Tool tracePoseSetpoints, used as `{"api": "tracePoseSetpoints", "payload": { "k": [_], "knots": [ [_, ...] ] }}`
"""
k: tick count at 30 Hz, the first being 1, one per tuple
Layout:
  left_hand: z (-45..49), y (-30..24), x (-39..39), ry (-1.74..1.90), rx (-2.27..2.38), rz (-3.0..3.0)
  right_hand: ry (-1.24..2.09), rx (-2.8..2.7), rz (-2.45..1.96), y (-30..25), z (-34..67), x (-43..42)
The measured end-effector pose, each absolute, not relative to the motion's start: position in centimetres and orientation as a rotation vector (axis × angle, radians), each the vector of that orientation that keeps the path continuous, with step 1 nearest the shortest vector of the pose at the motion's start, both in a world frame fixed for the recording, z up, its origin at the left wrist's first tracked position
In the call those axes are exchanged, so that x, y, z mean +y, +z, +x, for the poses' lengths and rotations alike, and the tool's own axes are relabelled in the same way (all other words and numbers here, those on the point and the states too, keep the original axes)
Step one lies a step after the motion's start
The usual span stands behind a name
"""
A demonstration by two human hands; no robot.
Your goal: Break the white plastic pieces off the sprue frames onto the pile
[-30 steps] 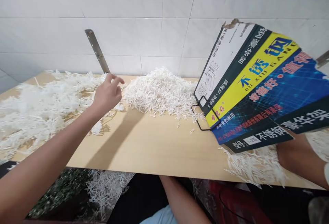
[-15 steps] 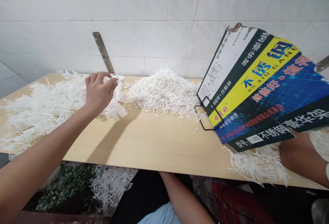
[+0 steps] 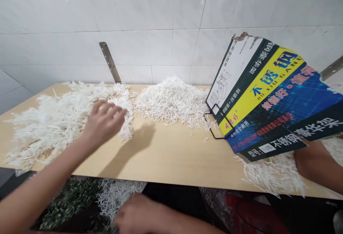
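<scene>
My left hand point(image 3: 105, 121), slightly blurred, hovers with curled fingers over the left part of the tabletop, in front of a spread of tangled white plastic-looking sprigs point(image 3: 64, 110). Anything in its fingers is hidden. Low in the view, my right hand point(image 3: 136, 212) hangs below the table edge, beside a heap of white branching pieces point(image 3: 116, 194). Motion smears its fingers. A mound of short, thin white pieces point(image 3: 173, 100) lies at the back middle of the table.
A printed cardboard sheet point(image 3: 270, 91) stands on the wooden table point(image 3: 171, 155) at right, in a black wire holder point(image 3: 214, 133). Behind it show another person's forearm point(image 3: 316, 160) and more white pieces point(image 3: 273, 175). Dark green foliage point(image 3: 69, 201) sits below the table. A tiled wall point(image 3: 160, 48) closes the back.
My left hand has dropped slightly and turned, its back now facing me; earlier its fingertips pinched something small and white. My right hand has come into view at the bottom, moving left.
</scene>
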State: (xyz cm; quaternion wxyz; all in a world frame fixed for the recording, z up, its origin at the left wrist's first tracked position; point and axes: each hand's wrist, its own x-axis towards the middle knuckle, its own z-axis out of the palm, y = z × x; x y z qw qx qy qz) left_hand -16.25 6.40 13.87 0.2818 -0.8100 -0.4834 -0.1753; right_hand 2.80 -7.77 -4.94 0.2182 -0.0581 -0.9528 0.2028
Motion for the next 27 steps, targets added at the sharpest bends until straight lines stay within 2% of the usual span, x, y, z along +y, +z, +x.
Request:
{"api": "tracePoseSetpoints", "payload": {
  "k": [2,4,7,9,13,21,25,27],
  "knots": [
    [-14.4,10.3,3.4,-0.44,-1.243,-2.259,0.625,-2.468,-0.02,-4.6,2.8,-8.7],
    [-12.7,7.3,0.4,-0.478,-1.17,-2.264,0.693,-2.235,-0.086,-3.6,3.8,-9.1],
    [-10.6,4.6,-3.5,-0.6,-1.105,-2.276,0.822,-1.801,-0.625,-1.3,6.4,-8.5],
    [-9.4,3.6,-5.4,-0.659,-1.101,-2.313,1.045,-1.428,-0.911,0.1,7.9,-7.8],
    [-7.7,2.7,-7.1,-0.744,-1.149,-2.345,1.502,-0.999,-1.056,2.0,8.8,-6.4],
    [-8.5,3.4,-7.9,-0.873,-1.029,-2.654,1.789,-1.151,-1.3,3.9,8.3,-2.5],
    [-12.1,4.5,-5.1,-1.188,-0.849,-2.673,1.602,-1.494,-1.511,5.0,8.2,-1.7],
    [-14.6,4.8,-1.9,-1.121,-1.152,-2.643,1.381,-1.658,-1.576,5.0,8.1,-1.9]
  ]
}}
